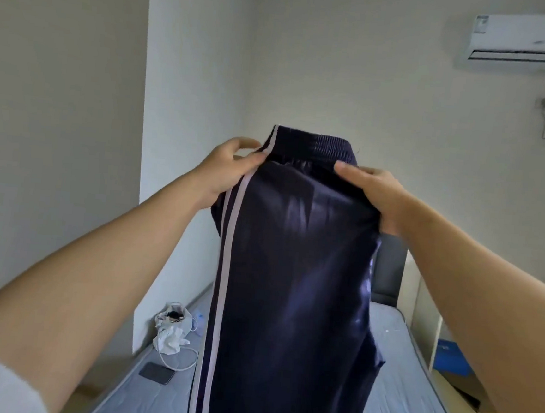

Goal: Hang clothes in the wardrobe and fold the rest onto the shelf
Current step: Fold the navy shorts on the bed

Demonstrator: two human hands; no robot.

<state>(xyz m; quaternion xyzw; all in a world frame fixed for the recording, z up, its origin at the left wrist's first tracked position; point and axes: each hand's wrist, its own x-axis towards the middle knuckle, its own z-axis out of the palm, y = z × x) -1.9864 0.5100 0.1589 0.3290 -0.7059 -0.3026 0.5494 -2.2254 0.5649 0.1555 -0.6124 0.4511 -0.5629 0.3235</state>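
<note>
Navy track trousers [290, 290] with two pale side stripes, held up at frame centre, waistband uppermost, legs hanging in front of the bare mattress [406, 399] at the bottom of the frame. Wall air conditioner [526, 40], upper right. Left hand [226, 169]: grip pinching the waistband at the striped seam; right hand [374, 192]: grip grasping the opposite side. Lower left, on the mattress: white plastic bag [171, 326], dark phone [156, 373]
</note>
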